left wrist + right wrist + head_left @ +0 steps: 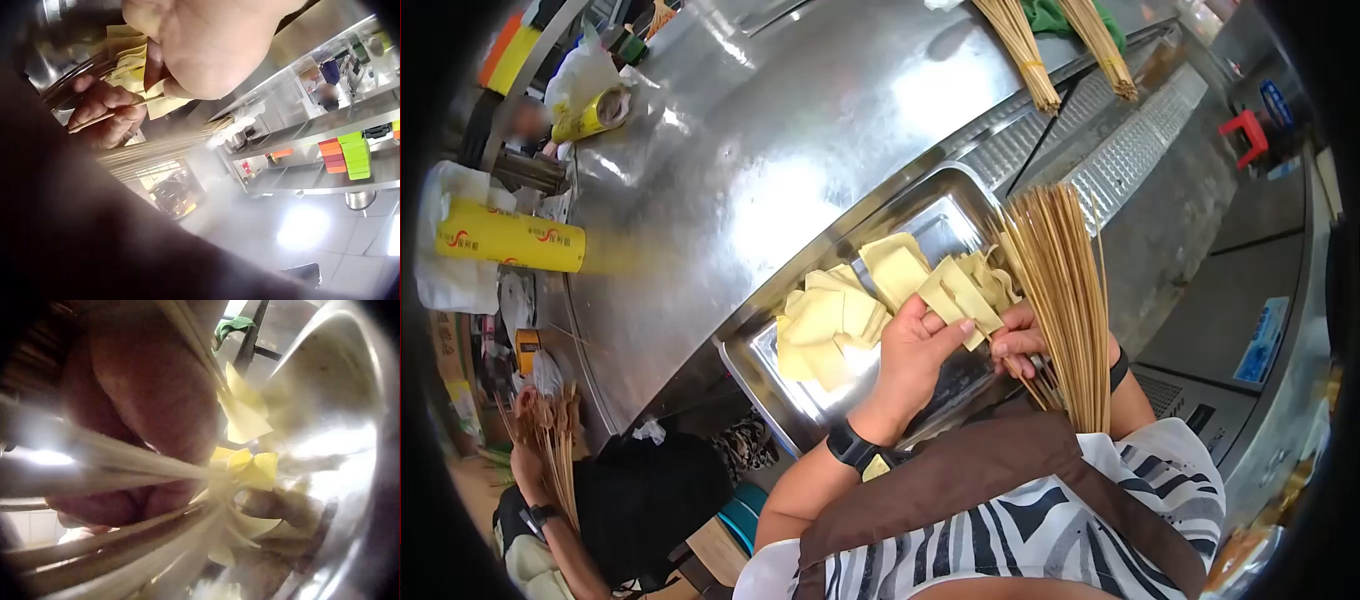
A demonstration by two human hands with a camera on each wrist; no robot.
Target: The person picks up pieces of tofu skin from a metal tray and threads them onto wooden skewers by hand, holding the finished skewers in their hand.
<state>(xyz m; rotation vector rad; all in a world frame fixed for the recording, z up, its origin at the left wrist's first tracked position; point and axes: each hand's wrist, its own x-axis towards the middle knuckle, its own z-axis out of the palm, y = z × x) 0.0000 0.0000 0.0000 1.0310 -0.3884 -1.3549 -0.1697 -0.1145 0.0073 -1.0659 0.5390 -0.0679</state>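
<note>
My left hand (908, 362) pinches a flat, pale yellow sheet of tofu skin (960, 293) between thumb and fingers. Close beside it, my right hand (1022, 342) grips a thin bamboo skewer (94, 122), whose far end meets the sheet in the left wrist view. Folded, wavy tofu skin pieces (128, 69) bunch up between the two hands. A thick bundle of skewers (1060, 300) stands against the apron and partly covers the right hand and wrist. Under both hands is a steel tray (735, 365), with loose sheets (825, 325) piled on its left and a smaller stack (892, 265) behind.
A steel worktop (690, 200) stretches beyond the tray. Two skewer bundles, one left (1020, 45) and one right (1105, 50), lie at its far edge. Another person's hand (525, 440) holds skewers at lower left. A yellow roll (510, 235) sits at the left.
</note>
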